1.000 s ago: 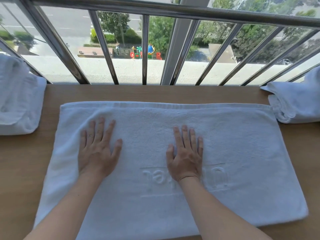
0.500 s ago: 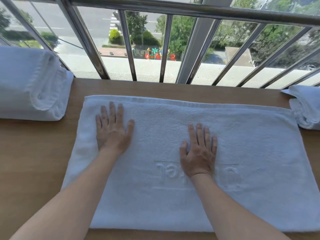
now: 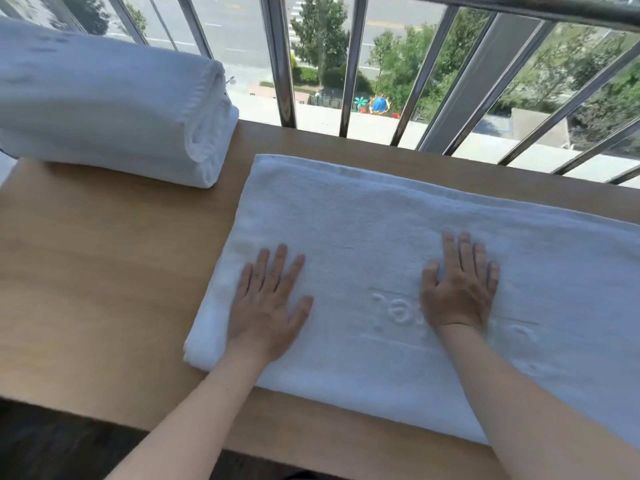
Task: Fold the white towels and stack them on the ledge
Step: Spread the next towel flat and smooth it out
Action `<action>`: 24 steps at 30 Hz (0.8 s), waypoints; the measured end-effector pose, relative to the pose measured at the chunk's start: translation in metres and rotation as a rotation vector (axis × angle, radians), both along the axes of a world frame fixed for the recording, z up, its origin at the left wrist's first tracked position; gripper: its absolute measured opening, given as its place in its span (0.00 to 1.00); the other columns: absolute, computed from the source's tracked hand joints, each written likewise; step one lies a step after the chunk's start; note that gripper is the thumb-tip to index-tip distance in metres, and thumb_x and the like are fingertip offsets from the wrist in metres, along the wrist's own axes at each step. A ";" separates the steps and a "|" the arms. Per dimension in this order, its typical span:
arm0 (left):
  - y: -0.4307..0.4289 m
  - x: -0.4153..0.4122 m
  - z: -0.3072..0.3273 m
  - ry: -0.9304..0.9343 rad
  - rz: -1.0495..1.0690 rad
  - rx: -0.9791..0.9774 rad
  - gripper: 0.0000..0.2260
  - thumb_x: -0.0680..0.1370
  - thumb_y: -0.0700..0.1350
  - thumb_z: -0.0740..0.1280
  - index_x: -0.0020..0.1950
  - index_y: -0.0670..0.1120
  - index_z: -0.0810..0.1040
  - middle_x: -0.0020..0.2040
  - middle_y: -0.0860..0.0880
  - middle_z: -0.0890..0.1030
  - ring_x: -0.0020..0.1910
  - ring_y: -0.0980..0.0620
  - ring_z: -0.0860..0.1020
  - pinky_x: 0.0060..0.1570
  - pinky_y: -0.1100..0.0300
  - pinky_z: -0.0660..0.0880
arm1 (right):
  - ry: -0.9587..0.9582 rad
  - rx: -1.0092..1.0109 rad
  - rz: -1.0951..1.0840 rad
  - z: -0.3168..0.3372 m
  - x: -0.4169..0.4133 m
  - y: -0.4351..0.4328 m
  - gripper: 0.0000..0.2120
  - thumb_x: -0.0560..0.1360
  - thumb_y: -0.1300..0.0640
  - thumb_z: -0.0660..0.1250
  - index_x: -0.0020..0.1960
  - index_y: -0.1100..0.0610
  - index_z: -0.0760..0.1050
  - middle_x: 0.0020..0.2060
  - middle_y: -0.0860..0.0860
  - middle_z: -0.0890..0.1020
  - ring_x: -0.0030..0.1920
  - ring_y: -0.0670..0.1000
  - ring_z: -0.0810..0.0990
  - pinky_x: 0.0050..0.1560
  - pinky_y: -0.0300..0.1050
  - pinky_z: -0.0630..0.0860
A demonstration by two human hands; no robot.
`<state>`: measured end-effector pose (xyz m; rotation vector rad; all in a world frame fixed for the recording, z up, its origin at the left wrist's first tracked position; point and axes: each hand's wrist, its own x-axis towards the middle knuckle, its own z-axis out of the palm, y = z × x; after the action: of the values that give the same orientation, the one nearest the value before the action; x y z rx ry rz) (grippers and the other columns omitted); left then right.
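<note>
Both hands are pressing flat on a towel (image 3: pixel 363 220) that is lying on the ledge (image 3: pixel 86 271)

The fingers (image 3: pixel 277 265) of the left hand (image 3: pixel 266 306) are lying straight and slightly spread, gripping nothing, with the palm pressing down near the towel's left edge; the fingers (image 3: pixel 450 251) of the right hand (image 3: pixel 457 289) are lying straight and closer together, also gripping nothing, and that palm is covering part of the raised lettering (image 3: pixel 391 310) on the cloth. The towel is lying folded flat, its thick left edge showing more than one layer and its right side running out of view. A stack (image 3: pixel 104 105) of folded white towels is sitting on the ledge's far left, apart from the flat towel. A railing (image 3: pixel 280 64) is standing along the ledge's far edge, with trees and a street showing far below
</note>
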<state>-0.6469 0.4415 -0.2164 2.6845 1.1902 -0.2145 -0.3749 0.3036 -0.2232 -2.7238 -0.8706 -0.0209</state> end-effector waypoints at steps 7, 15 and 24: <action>0.018 -0.035 0.000 0.021 0.193 -0.005 0.30 0.78 0.67 0.35 0.78 0.60 0.31 0.79 0.56 0.30 0.78 0.51 0.31 0.77 0.51 0.37 | 0.044 -0.018 0.019 0.007 -0.002 -0.001 0.31 0.77 0.45 0.51 0.78 0.50 0.63 0.78 0.53 0.63 0.79 0.56 0.57 0.78 0.59 0.48; -0.050 0.008 0.004 -0.062 -0.019 -0.067 0.31 0.79 0.67 0.35 0.78 0.56 0.30 0.78 0.52 0.28 0.76 0.47 0.26 0.76 0.47 0.32 | 0.128 -0.220 0.030 0.008 -0.023 0.002 0.30 0.83 0.47 0.47 0.82 0.53 0.47 0.81 0.55 0.49 0.80 0.57 0.45 0.78 0.59 0.41; -0.115 0.096 -0.001 -0.154 -0.138 -0.100 0.29 0.81 0.61 0.37 0.80 0.54 0.36 0.80 0.51 0.33 0.78 0.49 0.30 0.76 0.47 0.32 | 0.168 -0.294 0.215 0.006 -0.064 -0.081 0.28 0.82 0.42 0.44 0.79 0.42 0.36 0.80 0.46 0.39 0.79 0.48 0.36 0.77 0.51 0.32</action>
<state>-0.5508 0.3262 -0.2177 2.6436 0.9268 -0.0833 -0.4392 0.2227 -0.2171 -2.8224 -1.1921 0.4038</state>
